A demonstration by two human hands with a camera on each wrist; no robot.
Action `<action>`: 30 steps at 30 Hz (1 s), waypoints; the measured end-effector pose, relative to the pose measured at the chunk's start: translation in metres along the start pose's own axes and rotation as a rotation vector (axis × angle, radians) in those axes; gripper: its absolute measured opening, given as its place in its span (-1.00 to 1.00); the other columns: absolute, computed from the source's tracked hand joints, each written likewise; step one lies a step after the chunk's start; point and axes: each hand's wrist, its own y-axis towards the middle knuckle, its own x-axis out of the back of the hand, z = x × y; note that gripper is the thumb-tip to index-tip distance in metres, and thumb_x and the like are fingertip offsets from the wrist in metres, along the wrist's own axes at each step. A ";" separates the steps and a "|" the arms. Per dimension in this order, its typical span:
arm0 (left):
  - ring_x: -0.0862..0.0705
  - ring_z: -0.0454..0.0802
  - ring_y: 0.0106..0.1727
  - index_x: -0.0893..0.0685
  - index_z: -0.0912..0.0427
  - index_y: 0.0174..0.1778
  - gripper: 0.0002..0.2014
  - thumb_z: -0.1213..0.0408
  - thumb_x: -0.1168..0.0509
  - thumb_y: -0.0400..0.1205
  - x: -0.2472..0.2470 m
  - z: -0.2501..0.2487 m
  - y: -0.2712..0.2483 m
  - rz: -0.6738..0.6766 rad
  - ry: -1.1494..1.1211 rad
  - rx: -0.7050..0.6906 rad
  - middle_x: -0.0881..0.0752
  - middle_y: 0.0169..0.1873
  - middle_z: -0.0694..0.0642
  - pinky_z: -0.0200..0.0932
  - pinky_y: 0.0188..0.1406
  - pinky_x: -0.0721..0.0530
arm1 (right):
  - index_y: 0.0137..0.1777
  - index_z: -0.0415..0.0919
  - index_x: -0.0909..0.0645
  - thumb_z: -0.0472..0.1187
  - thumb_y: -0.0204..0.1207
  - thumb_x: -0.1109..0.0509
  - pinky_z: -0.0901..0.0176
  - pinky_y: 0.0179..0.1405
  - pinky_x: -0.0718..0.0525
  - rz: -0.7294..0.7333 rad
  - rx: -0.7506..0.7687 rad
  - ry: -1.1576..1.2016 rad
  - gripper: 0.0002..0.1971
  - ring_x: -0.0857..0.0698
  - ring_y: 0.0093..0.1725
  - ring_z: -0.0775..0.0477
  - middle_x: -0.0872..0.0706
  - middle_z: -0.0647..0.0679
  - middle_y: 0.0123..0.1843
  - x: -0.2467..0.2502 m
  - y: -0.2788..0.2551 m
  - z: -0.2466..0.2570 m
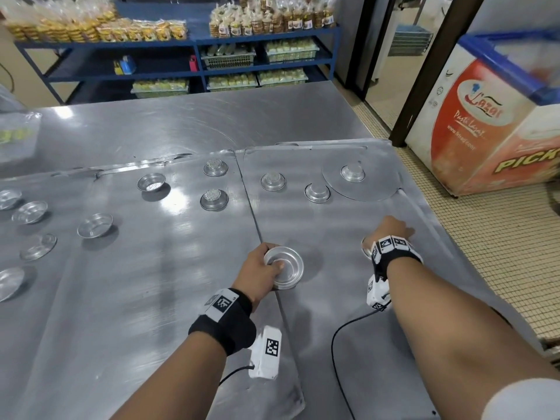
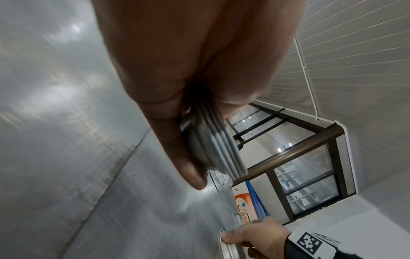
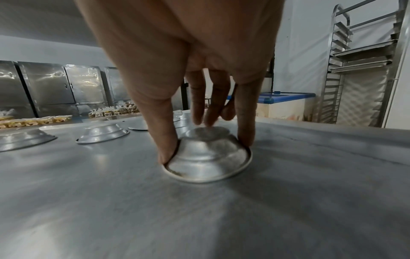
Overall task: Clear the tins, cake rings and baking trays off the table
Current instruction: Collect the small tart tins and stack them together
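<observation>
My left hand (image 1: pixel 264 268) grips a stack of several small round metal tins (image 1: pixel 285 266), held just above the seam between two flat baking trays (image 1: pixel 157 298); the left wrist view shows the stack's rims (image 2: pixel 224 154) edge on between thumb and fingers. My right hand (image 1: pixel 392 230) reaches down over an upside-down tin (image 3: pixel 208 157) on the right tray (image 1: pixel 342 325). Thumb and fingers pinch that tin's sides while its rim rests on the tray. From the head view only its edge (image 1: pixel 366 248) shows beside the wrist.
More upside-down tins (image 1: pixel 214 199) (image 1: pixel 273 181) (image 1: pixel 317 192) lie farther back, one (image 1: pixel 352 172) on a flat round disc (image 1: pixel 372 190). Upright tins (image 1: pixel 151 182) (image 1: pixel 95 225) sit at the left. The table's right edge (image 1: pixel 472 268) drops to tiled floor beside a freezer (image 1: pixel 485 131). Blue shelves (image 1: pixel 194 56) stand behind.
</observation>
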 end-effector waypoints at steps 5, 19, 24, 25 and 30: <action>-0.68 0.18 -0.10 -0.63 0.17 0.09 -0.76 0.59 -0.24 0.68 0.006 0.002 -0.011 -0.003 0.007 -0.010 -0.69 -0.07 0.28 0.35 -0.02 -0.77 | 0.08 -0.17 -0.67 0.01 0.46 -0.35 -0.21 0.28 -0.43 0.044 -0.018 -0.005 -0.68 -0.51 0.33 -0.39 -0.66 -0.26 0.22 -0.015 -0.018 0.001; -0.69 0.22 -0.05 -0.61 0.28 0.21 -0.75 0.60 -0.24 0.67 0.019 0.005 -0.028 -0.013 -0.028 0.032 -0.69 -0.03 0.28 0.45 0.03 -0.78 | 0.28 -0.13 -0.55 -0.11 0.15 -0.75 -0.02 0.18 -0.66 -0.142 0.414 0.693 -0.31 -0.66 0.13 -0.25 -0.58 -0.18 0.19 -0.005 -0.105 0.022; -0.69 0.24 -0.09 -0.62 0.35 0.21 -0.80 0.53 -0.23 0.69 0.021 0.004 -0.030 -0.021 -0.109 0.080 -0.67 -0.04 0.32 0.39 -0.06 -0.81 | 0.12 0.13 -0.49 -0.17 0.14 -0.79 0.24 0.24 -0.69 -0.131 0.708 1.118 -0.35 -0.72 0.13 0.06 -0.56 -0.06 0.21 -0.013 -0.165 0.025; -0.69 0.25 -0.07 -0.63 0.35 0.19 -0.84 0.46 -0.25 0.72 0.022 0.003 -0.030 -0.024 -0.133 0.086 -0.68 -0.02 0.32 0.41 -0.04 -0.81 | 0.14 0.11 -0.49 -0.20 0.15 -0.79 0.23 0.25 -0.69 -0.083 0.740 1.198 -0.35 -0.74 0.17 0.06 -0.61 -0.08 0.23 -0.015 -0.176 0.024; -0.79 0.37 0.14 -0.69 0.27 0.24 -0.57 -0.07 -0.27 0.75 0.026 0.002 -0.030 0.011 -0.241 0.141 -0.79 0.12 0.33 0.39 0.08 -0.79 | 0.20 -0.04 -0.51 -0.32 0.15 -0.78 0.07 0.32 -0.70 0.056 0.869 1.251 -0.32 -0.75 0.27 0.00 -0.71 -0.05 0.28 -0.025 -0.210 0.018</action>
